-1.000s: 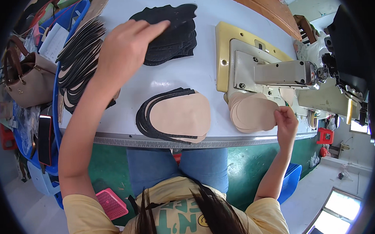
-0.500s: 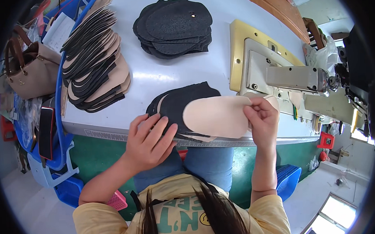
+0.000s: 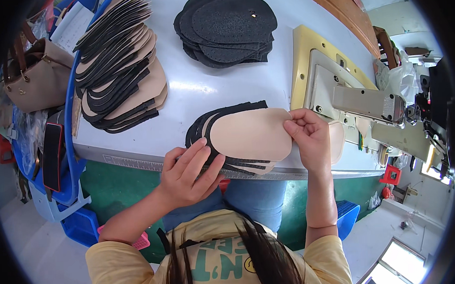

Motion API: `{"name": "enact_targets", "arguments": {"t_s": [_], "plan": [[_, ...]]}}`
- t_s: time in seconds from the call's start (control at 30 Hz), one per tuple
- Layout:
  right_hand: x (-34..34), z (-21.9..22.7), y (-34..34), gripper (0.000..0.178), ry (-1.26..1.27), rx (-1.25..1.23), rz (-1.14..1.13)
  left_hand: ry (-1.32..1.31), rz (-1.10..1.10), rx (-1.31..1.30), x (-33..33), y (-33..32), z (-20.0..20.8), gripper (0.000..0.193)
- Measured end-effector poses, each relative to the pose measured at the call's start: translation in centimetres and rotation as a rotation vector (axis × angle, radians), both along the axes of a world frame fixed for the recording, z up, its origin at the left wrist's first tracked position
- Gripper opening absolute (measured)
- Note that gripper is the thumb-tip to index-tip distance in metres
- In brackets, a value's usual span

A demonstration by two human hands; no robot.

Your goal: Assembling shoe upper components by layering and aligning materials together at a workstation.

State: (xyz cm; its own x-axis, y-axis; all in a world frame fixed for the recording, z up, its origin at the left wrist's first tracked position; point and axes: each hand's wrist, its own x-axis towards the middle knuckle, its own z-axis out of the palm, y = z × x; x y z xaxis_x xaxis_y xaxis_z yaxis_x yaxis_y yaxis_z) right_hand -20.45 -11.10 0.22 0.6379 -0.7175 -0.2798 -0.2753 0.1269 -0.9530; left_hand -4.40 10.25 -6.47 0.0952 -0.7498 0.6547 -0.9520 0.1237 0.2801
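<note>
A beige piece with a rounded end [image 3: 250,133] lies over a small fanned pile of black and beige cut pieces [image 3: 233,164] at the table's near edge. My right hand [image 3: 310,134] pinches the beige piece by its right end, thumb on top. My left hand [image 3: 191,173] has its fingers spread, their tips touching the pile's left side near the beige piece's rounded end. Another pale piece [image 3: 337,140] shows just right of my right wrist, beside the sewing machine [image 3: 369,102].
A tall leaning stack of black and beige pieces [image 3: 122,70] stands at the left. Black perforated pieces [image 3: 228,29] are heaped at the far middle. A ruler strip [image 3: 133,164] runs along the near table edge. A handbag [image 3: 39,73] and phone [image 3: 52,155] sit further left.
My right hand has brought the beige piece left and laid it more squarely over the pile. The pile's lower edges now show fanned out. My left hand has shifted slightly right.
</note>
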Motion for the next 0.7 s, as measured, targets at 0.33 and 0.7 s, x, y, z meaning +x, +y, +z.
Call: {"name": "enact_targets", "arguments": {"t_s": [0.33, 0.7], "plan": [[0.5, 0.0, 1.2, 0.02, 0.3, -0.266, 0.078, -0.013, -0.023, 0.129, 0.1, 0.0, 0.5, 0.044], [-2.1, 1.3, 3.5, 0.041, 0.077, -1.042, 0.44, 0.047, -0.096, 0.294, 1.5, -2.3, 5.1, 0.037]]}}
